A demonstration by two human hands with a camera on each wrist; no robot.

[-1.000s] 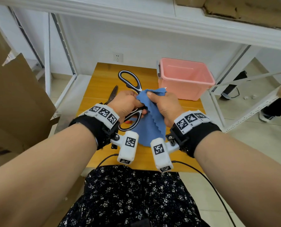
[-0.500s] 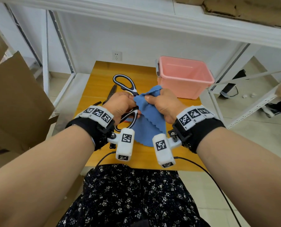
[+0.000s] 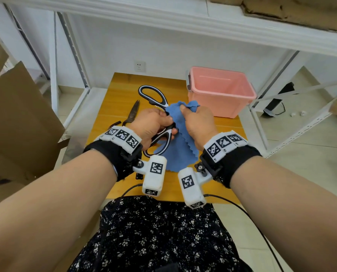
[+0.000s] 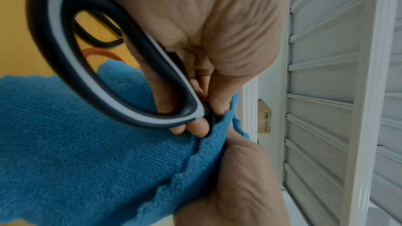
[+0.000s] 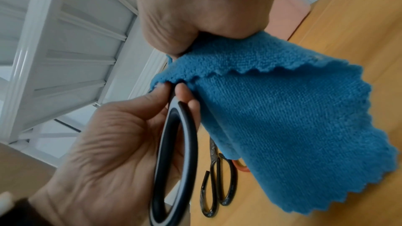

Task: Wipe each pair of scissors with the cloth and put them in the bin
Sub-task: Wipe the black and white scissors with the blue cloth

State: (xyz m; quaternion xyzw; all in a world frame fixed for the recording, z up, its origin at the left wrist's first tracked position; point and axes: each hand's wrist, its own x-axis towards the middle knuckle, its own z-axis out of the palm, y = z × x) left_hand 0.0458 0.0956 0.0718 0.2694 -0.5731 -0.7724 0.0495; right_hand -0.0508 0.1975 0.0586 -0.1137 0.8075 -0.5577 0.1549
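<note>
- The large black-and-white-handled kitchen scissors (image 3: 159, 122) are held in the air over the middle of the orange wooden table (image 3: 122, 85), handles spread wide: one loop points toward 11 o'clock, the other hangs toward 6 o'clock.
- The left hand (image 3: 150, 124) has its fingers curled round the scissors at the neck where the handles meet, thumb and fingertips pinching just beside the cloth.
- The right hand (image 3: 197, 122) is closed in a fist on the blue scallop-edged microfibre cloth (image 3: 181, 152), bunching it over the blades; the blades are hidden, so I cannot tell whether they are open or closed.
- To wipe well, I would keep the left grip firm on the neck, draw the cloth outward from pivot to tips along the flat of the blades, keep the fabric thick between fingers and edge, then turn the scissors to do the other face.
- The pink rectangular plastic bin (image 3: 220, 91) stands at 1 o'clock from the hands, near the far right table corner; what shows of its inside holds nothing.
- Dark all-metal scissors (image 3: 132, 114) lie on the table at 10 o'clock from the hands; an orange-handled item (image 5: 240, 167) peeks from under the hanging cloth.
</note>
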